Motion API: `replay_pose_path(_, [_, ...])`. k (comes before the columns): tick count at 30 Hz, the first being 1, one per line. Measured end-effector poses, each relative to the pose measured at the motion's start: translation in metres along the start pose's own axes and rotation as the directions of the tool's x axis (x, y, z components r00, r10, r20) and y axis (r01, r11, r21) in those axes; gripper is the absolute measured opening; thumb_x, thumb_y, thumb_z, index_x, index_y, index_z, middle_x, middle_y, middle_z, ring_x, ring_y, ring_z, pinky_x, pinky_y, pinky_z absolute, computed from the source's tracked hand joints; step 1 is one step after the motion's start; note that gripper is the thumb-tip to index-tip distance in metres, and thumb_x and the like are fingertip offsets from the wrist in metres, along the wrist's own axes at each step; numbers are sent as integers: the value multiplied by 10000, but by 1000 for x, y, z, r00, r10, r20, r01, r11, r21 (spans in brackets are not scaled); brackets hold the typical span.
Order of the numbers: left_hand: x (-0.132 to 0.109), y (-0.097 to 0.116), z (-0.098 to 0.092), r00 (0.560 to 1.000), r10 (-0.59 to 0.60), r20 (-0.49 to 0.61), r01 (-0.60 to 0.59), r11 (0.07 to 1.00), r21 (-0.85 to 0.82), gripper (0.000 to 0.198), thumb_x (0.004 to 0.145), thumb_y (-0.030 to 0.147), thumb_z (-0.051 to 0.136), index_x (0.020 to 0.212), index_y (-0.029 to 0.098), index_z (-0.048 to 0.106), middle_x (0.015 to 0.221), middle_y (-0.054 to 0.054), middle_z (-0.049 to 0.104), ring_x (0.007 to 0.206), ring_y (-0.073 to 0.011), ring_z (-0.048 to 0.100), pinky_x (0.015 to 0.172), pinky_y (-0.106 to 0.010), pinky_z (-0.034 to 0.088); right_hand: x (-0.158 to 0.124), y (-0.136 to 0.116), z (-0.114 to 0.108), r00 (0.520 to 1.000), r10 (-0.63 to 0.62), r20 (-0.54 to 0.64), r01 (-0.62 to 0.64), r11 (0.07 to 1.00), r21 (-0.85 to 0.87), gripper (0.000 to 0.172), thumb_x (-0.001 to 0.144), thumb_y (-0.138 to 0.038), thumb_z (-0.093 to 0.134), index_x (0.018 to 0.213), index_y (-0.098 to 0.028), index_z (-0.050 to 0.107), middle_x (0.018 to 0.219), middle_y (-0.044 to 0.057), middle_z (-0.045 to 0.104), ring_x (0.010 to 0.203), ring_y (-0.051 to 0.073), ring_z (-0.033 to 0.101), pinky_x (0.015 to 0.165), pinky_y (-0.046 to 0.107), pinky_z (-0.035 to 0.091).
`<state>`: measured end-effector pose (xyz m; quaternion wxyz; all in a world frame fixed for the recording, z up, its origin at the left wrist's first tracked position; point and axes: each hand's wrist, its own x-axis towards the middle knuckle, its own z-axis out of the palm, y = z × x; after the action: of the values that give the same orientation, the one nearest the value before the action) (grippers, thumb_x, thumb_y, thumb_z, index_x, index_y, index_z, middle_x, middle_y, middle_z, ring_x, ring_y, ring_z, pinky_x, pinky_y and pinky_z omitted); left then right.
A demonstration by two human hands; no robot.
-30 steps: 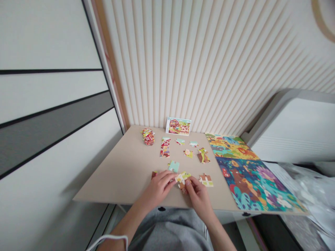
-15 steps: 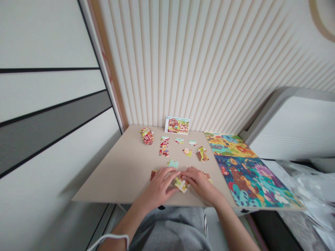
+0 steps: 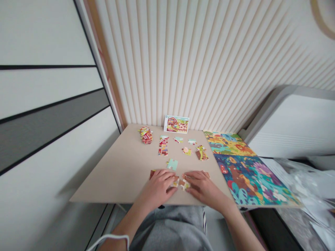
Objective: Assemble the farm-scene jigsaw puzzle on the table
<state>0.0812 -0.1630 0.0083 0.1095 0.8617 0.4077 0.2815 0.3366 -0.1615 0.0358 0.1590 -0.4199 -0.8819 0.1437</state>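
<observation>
At the table's near edge, my left hand (image 3: 159,185) has its fingers closed on a jigsaw puzzle piece (image 3: 174,182), partly hidden under the fingertips. Opposite it, my right hand (image 3: 201,184) grips another brown and yellow-green puzzle piece (image 3: 184,184) by its side. A narrow gap separates these two pieces. Parts of further brown pieces peek out behind both hands; the hands cover most of them. Just beyond the fingers lies a pale turquoise piece (image 3: 172,164). Farther off is a joined strip of barn pieces (image 3: 163,145).
A picture card of a farm (image 3: 176,124) leans against the ribbed wall. A pile of pieces (image 3: 146,135) sits at the back left. Loose pieces (image 3: 186,150) and a small stack (image 3: 201,153) lie mid-table. Two finished puzzles (image 3: 251,181) cover the right side.
My hands have moved apart slightly. The yellow-green piece between them has given way to two pieces side by side, one at each hand's fingertips.
</observation>
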Motion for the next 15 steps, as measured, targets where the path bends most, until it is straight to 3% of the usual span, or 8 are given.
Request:
replay_pose_path(4, [0,1,0,1000,25,2,-25,1000,2,251,925,284,655,1173,251,674,1211,-55,687,1169,-250,568,1018,-468,435,-6,0,4,991,113,-73,-120,988,-97,434,882,-403,715,1297,-295,648,1174,96,680,1097,283,598,991,441,422])
replay_pose_path(8, [0,2,-1,998,50,30,-50,999,-19,256,949,248,614,1199,256,668,1242,-48,680,1191,-241,567,1047,-468,434,-7,2,6,987,133,-86,-142,985,-103,471,854,-394,744,1301,-289,638,1152,98,678,1072,291,601,977,443,433])
replay_pose_path(15, [0,-1,2,990,127,63,-122,990,-69,217,966,193,574,1129,255,703,1280,-45,665,1210,-204,589,1069,-413,452,-8,14,8,991,89,-100,-88,996,14,490,942,-135,476,1404,-273,564,1305,95,638,1198,243,577,1036,419,438])
